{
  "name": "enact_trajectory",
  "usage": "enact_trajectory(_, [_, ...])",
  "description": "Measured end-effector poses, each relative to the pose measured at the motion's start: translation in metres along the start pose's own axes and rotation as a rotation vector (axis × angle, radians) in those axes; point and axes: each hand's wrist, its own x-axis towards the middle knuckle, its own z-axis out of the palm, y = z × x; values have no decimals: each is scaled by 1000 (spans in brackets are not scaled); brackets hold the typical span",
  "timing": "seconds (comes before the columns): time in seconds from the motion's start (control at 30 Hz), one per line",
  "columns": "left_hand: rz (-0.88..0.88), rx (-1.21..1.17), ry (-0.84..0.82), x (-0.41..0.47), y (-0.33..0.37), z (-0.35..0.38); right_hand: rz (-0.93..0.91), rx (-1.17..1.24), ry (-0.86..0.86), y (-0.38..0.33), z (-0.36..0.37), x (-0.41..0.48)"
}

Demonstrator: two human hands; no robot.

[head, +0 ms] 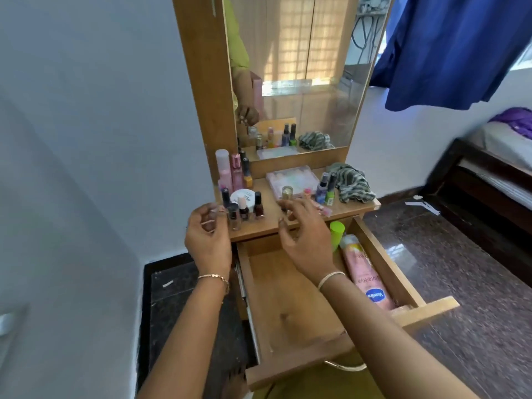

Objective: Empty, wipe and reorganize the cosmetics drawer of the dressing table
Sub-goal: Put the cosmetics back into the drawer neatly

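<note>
The wooden drawer [288, 298] stands pulled out below the dressing table top [270, 223]. A pink lotion bottle [365, 275] and a green-capped bottle [336, 230] lie along its right side; the rest of its floor is bare. Several nail polish bottles [244, 210], a white jar [241, 197], pink spray bottles [229, 171], a clear palette box [289, 177] and a striped cloth [354, 182] sit on the top. My left hand [208, 234] hovers beside the nail polishes, fingers loosely curled, holding nothing. My right hand [305, 234] hovers over the table's front edge, fingers relaxed and empty.
The mirror [293, 70] rises behind the table top. A white wall stands close on the left. A dark bed frame [483, 180] lies to the right across the polished stone floor [460, 269]. Blue fabric [449, 47] hangs at upper right.
</note>
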Motion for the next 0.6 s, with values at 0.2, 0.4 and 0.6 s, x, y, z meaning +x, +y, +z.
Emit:
enact_trajectory(0.2, [18, 176, -329, 47, 5, -7, -69, -153, -161, -41, 39, 13])
enact_trajectory(0.4, [65, 340, -528, 67, -5, 0, -63, -219, -143, -47, 54, 16])
enact_trajectory(0.6, [98, 387, -520, 75, -17, 4, -46, -198, -162, -49, 60, 18])
